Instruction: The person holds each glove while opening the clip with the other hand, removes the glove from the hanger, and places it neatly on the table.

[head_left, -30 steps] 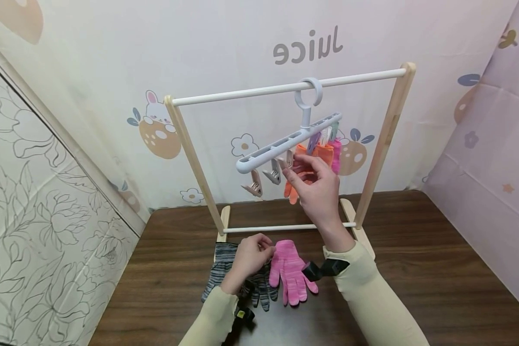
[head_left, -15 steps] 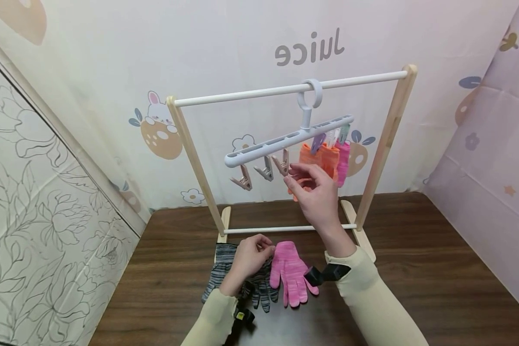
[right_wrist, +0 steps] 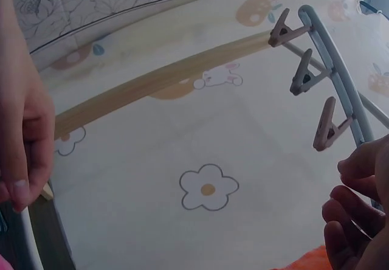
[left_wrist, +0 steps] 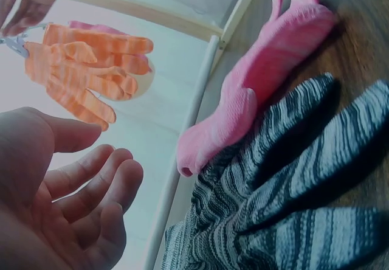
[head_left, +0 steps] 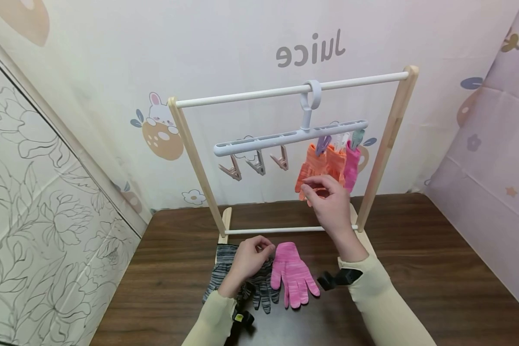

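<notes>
The right hand [head_left: 330, 202] hangs just right of the frame's center, fingers loosely curled and holding nothing, right in front of the orange gloves [head_left: 317, 166] clipped to the white clip hanger [head_left: 285, 138]. A pink glove [head_left: 352, 163] hangs beside them at the hanger's right end, and three beige clips [head_left: 257, 166] dangle bare toward its left. The hanger hooks over the wooden rack's white rail [head_left: 242, 96]. Lower center, the left hand [head_left: 248, 259] rests over the striped grey gloves [head_left: 259, 288] on the dark wooden table [head_left: 437, 269], fingers relaxed and gripping nothing. A second pink glove [head_left: 291, 274] lies flat just right of the grey ones, touching them.
</notes>
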`<state>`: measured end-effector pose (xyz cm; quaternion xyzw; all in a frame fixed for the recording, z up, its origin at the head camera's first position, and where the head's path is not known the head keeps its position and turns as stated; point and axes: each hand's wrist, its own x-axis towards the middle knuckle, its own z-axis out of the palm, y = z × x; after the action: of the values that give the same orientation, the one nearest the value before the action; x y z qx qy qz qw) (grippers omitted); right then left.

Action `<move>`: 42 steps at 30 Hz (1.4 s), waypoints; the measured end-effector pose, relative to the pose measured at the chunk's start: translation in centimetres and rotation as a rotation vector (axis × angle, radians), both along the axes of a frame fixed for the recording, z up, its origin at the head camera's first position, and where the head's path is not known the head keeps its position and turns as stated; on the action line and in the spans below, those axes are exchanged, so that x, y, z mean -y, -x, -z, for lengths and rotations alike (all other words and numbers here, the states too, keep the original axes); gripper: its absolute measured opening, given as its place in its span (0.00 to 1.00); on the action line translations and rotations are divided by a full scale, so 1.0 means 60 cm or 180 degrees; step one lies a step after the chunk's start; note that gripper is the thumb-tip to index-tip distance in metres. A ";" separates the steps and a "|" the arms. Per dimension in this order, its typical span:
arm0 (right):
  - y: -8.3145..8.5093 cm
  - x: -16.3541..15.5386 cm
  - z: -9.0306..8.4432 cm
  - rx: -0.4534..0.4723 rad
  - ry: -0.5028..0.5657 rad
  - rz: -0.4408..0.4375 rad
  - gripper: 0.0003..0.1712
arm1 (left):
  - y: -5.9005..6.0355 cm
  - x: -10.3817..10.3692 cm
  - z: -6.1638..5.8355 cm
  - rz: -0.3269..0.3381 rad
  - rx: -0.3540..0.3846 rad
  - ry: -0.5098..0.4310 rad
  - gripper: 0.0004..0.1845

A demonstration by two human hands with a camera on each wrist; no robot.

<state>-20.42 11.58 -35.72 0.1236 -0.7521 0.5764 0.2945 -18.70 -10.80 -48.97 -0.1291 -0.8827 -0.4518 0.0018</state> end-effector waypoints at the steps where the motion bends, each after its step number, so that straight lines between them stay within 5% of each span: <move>1: 0.000 -0.005 0.003 0.0042 -0.0019 0.0039 0.11 | -0.001 0.000 -0.001 0.0022 0.0028 -0.0037 0.06; 17: 0.024 -0.053 0.057 0.0296 0.0036 0.0605 0.15 | -0.025 -0.013 -0.013 0.0218 0.0218 -0.0439 0.07; 31: 0.055 -0.043 0.070 0.0305 0.0359 0.0815 0.21 | -0.049 -0.028 -0.029 0.0387 0.0222 -0.0569 0.06; 42: 0.061 -0.034 0.082 0.0260 0.0288 0.1047 0.15 | -0.050 -0.025 -0.031 0.0393 0.0183 -0.0592 0.07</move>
<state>-24.10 13.63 -40.65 -0.0381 -0.7469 0.5582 0.3593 -15.71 -9.32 -47.09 -0.1694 -0.8271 -0.5345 -0.0394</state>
